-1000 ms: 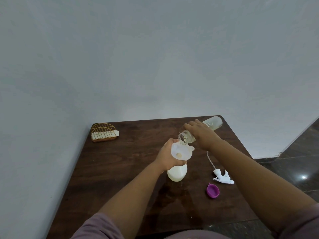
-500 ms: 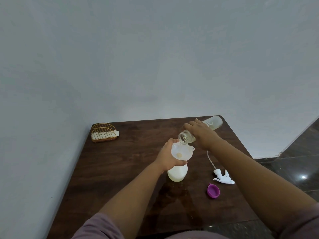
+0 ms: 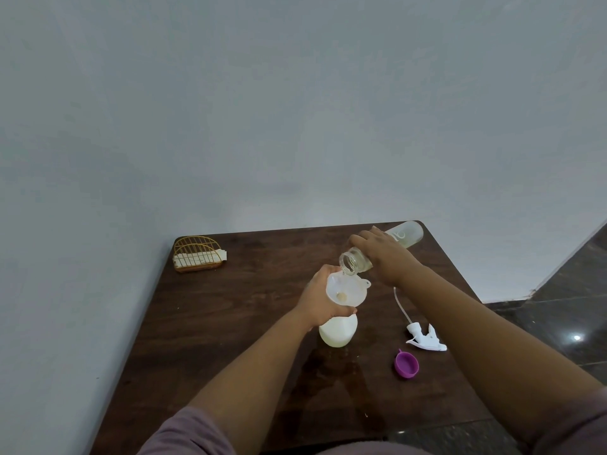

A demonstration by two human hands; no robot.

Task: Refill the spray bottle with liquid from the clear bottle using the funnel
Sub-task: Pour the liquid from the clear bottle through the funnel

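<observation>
Liquid trickles from the tilted clear bottle (image 3: 356,261), gripped by the right hand (image 3: 382,254), into the funnel (image 3: 346,289) which the left hand (image 3: 320,298) grips atop the spray bottle (image 3: 338,331) standing mid-surface (image 3: 230,323).

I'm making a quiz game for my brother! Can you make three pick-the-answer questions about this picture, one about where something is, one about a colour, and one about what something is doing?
1. Where is the funnel?
A. on top of the spray bottle
B. flat on the table
C. in the wire holder

2. What colour is the small cap?
A. green
B. purple
C. red

3. How is the clear bottle held?
A. standing upright
B. lying on the table
C. tipped, mouth over the funnel

Answers: 1 A, the left hand holds it there. 2 B, it lies purple beside the white spray head. 3 C, the right hand tilts it down.
</observation>
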